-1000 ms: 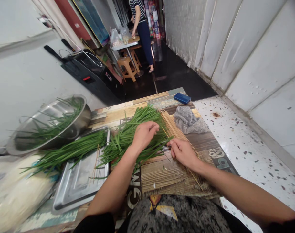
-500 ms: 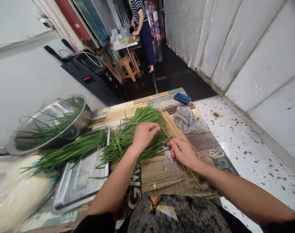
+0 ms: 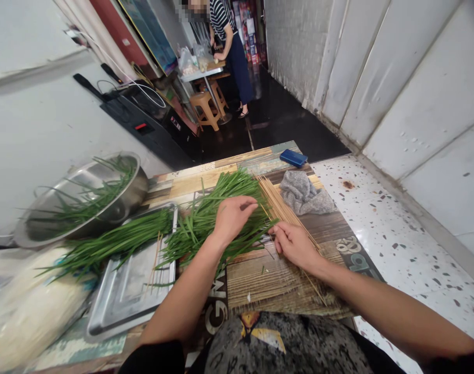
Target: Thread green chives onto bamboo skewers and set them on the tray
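A loose heap of garlic chives [image 3: 225,195] lies across the middle of the wooden table. My left hand [image 3: 233,217] rests over the heap, thumb and fingers closed together; what they pinch is hidden. Beside the chive ends, my right hand [image 3: 293,241] is closed in a pinch on a thin bamboo skewer [image 3: 265,212], whose tip points toward my left fingers. Under and past the right hand runs a row of bamboo skewers [image 3: 278,200]. To the left, a neat bundle of chives [image 3: 120,238] lies over a metal tray [image 3: 123,306], with threaded skewers [image 3: 154,257] sticking out.
A steel bowl [image 3: 141,179] with more chives stands at the left, above a plastic bag of pale food [image 3: 38,317]. A grey cloth [image 3: 305,192] and a blue box [image 3: 293,158] lie at the right. Another person [image 3: 237,62] stands at a far table [image 3: 201,72].
My hands keep almost the same pose and place. The view has shifted very slightly, and the person in the back has leaned a little, with the head now in view.
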Demonstrator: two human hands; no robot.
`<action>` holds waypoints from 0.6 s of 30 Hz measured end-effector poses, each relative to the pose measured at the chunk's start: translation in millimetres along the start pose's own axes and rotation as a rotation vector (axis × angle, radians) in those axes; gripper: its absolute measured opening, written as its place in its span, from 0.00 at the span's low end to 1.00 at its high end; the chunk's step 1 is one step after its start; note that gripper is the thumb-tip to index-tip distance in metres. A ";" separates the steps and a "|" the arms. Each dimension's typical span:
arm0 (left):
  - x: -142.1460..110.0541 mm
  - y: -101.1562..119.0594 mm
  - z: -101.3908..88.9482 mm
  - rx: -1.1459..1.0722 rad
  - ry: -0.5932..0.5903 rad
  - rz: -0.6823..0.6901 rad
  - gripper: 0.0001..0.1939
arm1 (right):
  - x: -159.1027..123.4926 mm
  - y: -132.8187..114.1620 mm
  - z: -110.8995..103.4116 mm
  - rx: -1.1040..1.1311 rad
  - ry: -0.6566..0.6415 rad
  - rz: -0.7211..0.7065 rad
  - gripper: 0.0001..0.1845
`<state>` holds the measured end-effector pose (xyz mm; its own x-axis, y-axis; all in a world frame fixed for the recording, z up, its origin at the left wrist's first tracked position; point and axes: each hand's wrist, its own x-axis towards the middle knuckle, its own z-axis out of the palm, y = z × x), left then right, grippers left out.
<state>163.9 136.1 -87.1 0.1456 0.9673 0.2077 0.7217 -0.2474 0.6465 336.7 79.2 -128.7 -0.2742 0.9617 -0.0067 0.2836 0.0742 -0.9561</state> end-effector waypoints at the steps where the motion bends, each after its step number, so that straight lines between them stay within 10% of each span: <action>1: -0.1 -0.4 0.2 0.002 0.003 -0.001 0.08 | 0.0 0.2 0.0 0.000 -0.001 0.000 0.13; 18: -5.7 -0.7 6.5 0.151 0.093 0.121 0.06 | 0.3 4.3 1.5 0.004 -0.011 -0.002 0.14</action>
<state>166.9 131.1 -93.6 0.1795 0.9201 0.3480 0.7970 -0.3434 0.4969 336.5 79.5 -133.2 -0.2849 0.9585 -0.0083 0.2791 0.0747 -0.9574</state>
